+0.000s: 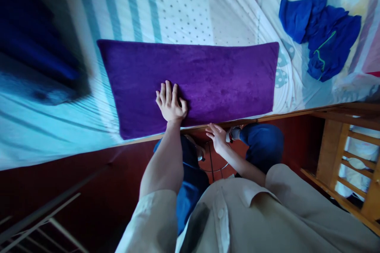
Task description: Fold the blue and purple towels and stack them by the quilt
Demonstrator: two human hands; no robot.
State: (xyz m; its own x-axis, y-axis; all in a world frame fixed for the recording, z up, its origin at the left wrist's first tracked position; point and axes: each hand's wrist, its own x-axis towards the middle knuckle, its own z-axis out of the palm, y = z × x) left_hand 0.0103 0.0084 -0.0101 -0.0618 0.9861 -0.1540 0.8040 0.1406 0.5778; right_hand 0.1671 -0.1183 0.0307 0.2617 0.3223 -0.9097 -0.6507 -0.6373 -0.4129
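A purple plush cloth (219,75), which looks like a towel, lies flat in a long rectangle along the near edge of the bed (184,19). My left hand (170,102) rests palm down on it, left of its middle, with the fingers spread. Just below the cloth's near edge, by the wooden bed rail, is my right hand (217,137). Its fingers are stretched out and it holds nothing; whether the fingertips touch the rail I cannot tell.
Crumpled blue clothing (323,31) with a green cord lies at the right of the bed. Dark blue folded fabric (38,55) is piled at the left. A wooden slatted frame (332,154) stands at the right, and a white metal rack (50,225) at the lower left.
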